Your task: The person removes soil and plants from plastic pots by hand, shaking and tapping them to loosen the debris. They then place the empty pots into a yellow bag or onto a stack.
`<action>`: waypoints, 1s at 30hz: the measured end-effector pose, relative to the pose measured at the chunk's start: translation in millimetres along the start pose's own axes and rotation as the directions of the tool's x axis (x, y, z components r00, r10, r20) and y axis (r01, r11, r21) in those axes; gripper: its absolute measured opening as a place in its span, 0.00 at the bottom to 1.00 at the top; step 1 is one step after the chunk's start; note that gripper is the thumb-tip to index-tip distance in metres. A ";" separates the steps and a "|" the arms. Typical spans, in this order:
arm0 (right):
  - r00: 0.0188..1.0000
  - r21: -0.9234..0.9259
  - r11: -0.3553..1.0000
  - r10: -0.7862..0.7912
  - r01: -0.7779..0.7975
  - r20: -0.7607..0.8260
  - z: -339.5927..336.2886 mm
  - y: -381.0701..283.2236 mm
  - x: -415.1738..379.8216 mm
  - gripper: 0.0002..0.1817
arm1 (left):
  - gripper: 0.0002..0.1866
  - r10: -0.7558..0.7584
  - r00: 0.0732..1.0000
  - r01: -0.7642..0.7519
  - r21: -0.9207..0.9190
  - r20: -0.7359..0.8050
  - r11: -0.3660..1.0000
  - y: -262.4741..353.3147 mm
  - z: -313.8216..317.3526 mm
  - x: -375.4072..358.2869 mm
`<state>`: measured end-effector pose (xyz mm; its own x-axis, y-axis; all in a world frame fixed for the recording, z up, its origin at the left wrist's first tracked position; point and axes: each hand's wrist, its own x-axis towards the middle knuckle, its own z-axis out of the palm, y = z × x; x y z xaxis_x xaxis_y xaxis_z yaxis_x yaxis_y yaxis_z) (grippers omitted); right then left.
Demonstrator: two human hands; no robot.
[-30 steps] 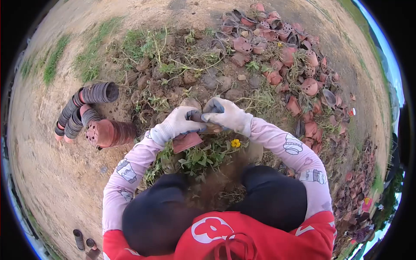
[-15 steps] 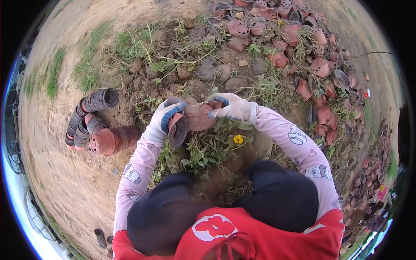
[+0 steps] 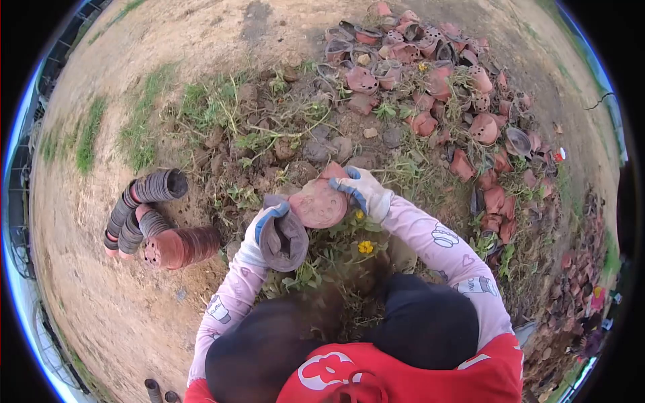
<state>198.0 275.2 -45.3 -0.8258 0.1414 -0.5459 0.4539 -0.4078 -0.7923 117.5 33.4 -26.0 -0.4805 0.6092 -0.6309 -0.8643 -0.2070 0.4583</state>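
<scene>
In a white and blue glove, my left hand (image 3: 259, 235) grips a crumpled dark plastic pot (image 3: 284, 243), its mouth facing up toward the camera. My right hand (image 3: 361, 193), gloved the same way, holds a flattened reddish pot (image 3: 319, 203) by its right side. The two pots touch or overlap between my hands, above green weeds with a yellow flower (image 3: 365, 247). Part of each hand's fingers is hidden behind the pots.
Nested pots lie in curved stacks (image 3: 153, 187) at the left, with a thicker reddish stack (image 3: 181, 248) beside them. A scattered heap of reddish pots (image 3: 484, 128) covers the upper right. Clods and weeds (image 3: 269, 127) lie ahead; my knees (image 3: 430, 319) are below.
The dark pot now shows its folded opening more fully. The reddish pot has been turned so its flat face shows. Both hands sit slightly lower in view, my right hand also further right.
</scene>
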 end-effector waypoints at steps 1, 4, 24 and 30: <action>1.000 0.106 0.994 0.005 -0.006 0.011 2.3 5.4 0.9 0.14 | 0.06 0.021 0.997 -0.025 0.050 0.073 0.998 3.4 -3.7 4.9; 0.995 0.032 0.999 0.009 -0.006 -0.099 5.2 9.1 6.2 0.15 | 0.05 0.125 0.986 -0.135 0.089 0.111 0.987 5.0 -15.5 16.6; 0.817 -0.536 0.648 -0.558 0.541 0.150 71.2 -4.1 -50.6 0.18 | 0.03 0.605 0.786 -0.571 0.229 -0.126 0.789 19.3 -5.6 59.2; 0.975 0.067 0.975 -0.203 0.210 -0.093 42.0 15.5 -26.8 0.16 | 0.09 0.440 0.890 -0.403 0.656 0.119 0.638 32.5 -1.9 23.4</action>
<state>213.1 227.2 -31.5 -0.8661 0.3043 -0.3966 0.2473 -0.4286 -0.8690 77.8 39.5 -27.1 -0.7903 0.5424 -0.2850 -0.2599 0.1244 0.9576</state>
